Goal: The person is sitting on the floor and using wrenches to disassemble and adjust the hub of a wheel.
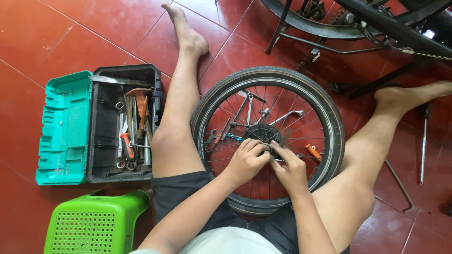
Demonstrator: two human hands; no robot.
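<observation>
A bicycle wheel (pixel 329 113) with a black tyre and thin spokes lies flat on the red tiled floor between my bare legs. Its dark hub (pixel 260 132) sits just beyond my fingers. My left hand (pixel 246 161) and my right hand (pixel 290 169) meet over the spokes near the hub, fingers curled together on a small part that they hide. Loose wrenches (pixel 287 114) and an orange-handled tool (pixel 312 152) lie on the floor under the spokes.
An open black toolbox (pixel 104 136) with a green lid (pixel 63 127) holds several tools at my left. A green plastic stool (pixel 94 221) stands below it. A bicycle frame (pixel 376 23) fills the top right. A screwdriver (pixel 424 141) and a bent rod (pixel 400 186) lie at right.
</observation>
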